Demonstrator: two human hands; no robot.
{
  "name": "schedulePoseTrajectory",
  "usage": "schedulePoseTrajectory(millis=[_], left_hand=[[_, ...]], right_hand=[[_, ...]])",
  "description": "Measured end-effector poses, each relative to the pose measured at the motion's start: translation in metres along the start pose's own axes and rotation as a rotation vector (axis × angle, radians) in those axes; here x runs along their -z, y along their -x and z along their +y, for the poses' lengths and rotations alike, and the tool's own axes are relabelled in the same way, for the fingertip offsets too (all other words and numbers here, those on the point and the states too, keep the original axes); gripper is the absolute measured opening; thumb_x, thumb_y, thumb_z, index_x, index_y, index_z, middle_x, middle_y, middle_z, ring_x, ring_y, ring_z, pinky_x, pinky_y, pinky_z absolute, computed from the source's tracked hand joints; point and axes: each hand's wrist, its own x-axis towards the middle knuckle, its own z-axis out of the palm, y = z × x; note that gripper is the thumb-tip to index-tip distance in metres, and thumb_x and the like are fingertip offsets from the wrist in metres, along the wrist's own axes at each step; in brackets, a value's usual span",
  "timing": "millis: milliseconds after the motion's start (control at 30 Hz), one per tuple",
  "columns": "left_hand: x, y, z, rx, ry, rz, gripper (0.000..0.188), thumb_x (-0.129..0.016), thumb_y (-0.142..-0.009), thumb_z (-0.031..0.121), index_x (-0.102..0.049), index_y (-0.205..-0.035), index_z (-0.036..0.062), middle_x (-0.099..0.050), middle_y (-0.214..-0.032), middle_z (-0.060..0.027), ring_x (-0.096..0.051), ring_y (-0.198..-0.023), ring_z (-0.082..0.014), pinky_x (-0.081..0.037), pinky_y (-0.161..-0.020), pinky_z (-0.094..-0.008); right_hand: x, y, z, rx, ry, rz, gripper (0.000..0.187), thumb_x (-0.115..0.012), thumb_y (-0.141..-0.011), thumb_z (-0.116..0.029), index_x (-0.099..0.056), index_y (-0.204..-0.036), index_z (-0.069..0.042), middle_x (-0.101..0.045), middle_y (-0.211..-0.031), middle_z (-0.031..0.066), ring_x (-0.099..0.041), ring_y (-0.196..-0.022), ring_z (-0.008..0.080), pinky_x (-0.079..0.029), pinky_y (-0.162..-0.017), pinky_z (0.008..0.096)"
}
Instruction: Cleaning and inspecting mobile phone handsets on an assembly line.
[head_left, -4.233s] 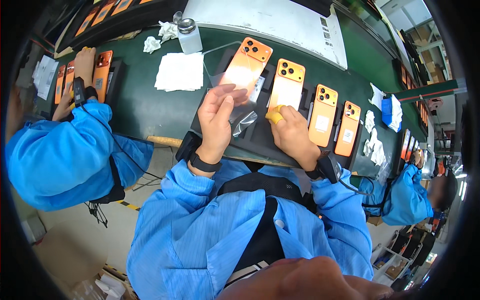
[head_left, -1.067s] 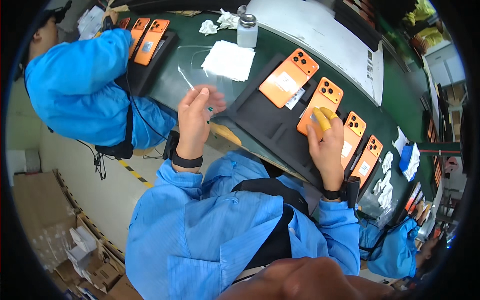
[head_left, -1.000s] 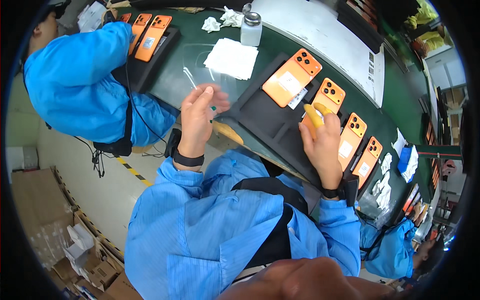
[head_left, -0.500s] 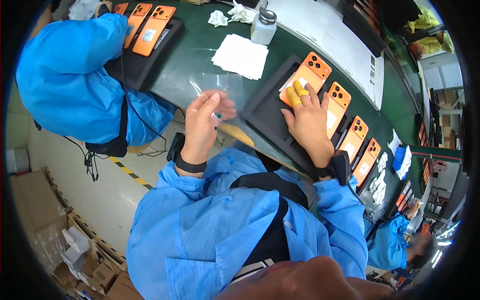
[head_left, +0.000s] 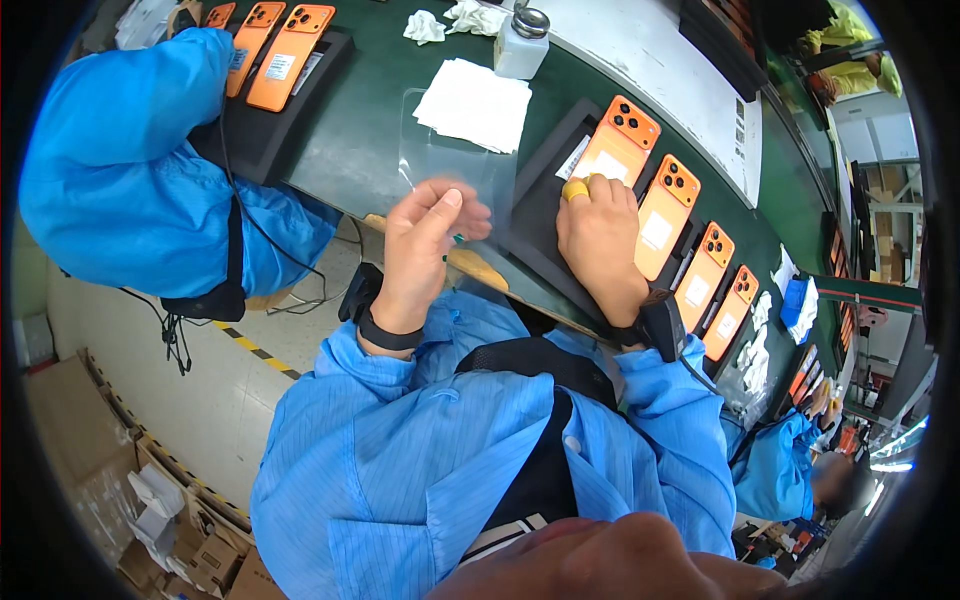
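My left hand [head_left: 430,245] is closed, thumb against the fingers, at the near edge of the green table. From it a clear plastic film [head_left: 450,165] reaches over the tabletop; small green bits show by the fingers. My right hand [head_left: 605,235] lies over the lower end of an orange phone [head_left: 622,140], its fingers curled down and their tips hidden. A yellow finger cot [head_left: 575,189] shows on one finger. That phone rests back up in a black tray [head_left: 545,190], and a second orange phone [head_left: 668,205] lies beside it.
White wipes [head_left: 473,105] and a dispenser bottle [head_left: 521,45] stand beyond my left hand. More orange phones [head_left: 706,270] continue rightward. A co-worker's blue sleeve [head_left: 130,110] is at far left, near another tray of phones [head_left: 290,60]. Crumpled wipes [head_left: 757,355] lie right.
My right hand's fingers have curled in and drawn back toward the phone's lower end, from lying spread on it. The film has swung farther over the table, near the wipes.
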Motion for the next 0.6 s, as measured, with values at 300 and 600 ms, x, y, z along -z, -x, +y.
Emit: schedulePoseTrajectory(millis=[300, 600], left_hand=[[-0.023, 0.000, 0.012, -0.185, -0.395, -0.222, 0.016, -0.055, -0.100, 0.015, -0.063, -0.102, 0.0013, -0.070, -0.094, -0.0118, -0.068, -0.090, -0.0225, -0.055, -0.080, -0.0354], [-0.068, -0.025, -0.008, -0.766, -1.453, -0.756, 0.014, -0.059, -0.091, 0.012, -0.060, -0.094, -0.0024, -0.063, -0.126, -0.0225, -0.055, -0.124, -0.0376, -0.045, -0.104, -0.0471]], right_hand=[[0.005, 0.007, 0.029, -0.338, -0.619, 0.106, 0.009, -0.065, -0.085, -0.004, -0.063, -0.092, 0.001, -0.059, -0.085, 0.0167, -0.060, -0.078, 0.0350, -0.050, -0.071, 0.0413], [0.003, 0.011, 0.040, -0.445, -1.049, 0.107, 0.014, -0.062, -0.091, -0.002, -0.064, -0.104, 0.004, -0.064, -0.089, 0.0051, -0.057, -0.077, 0.0081, -0.047, -0.069, 0.0246]])
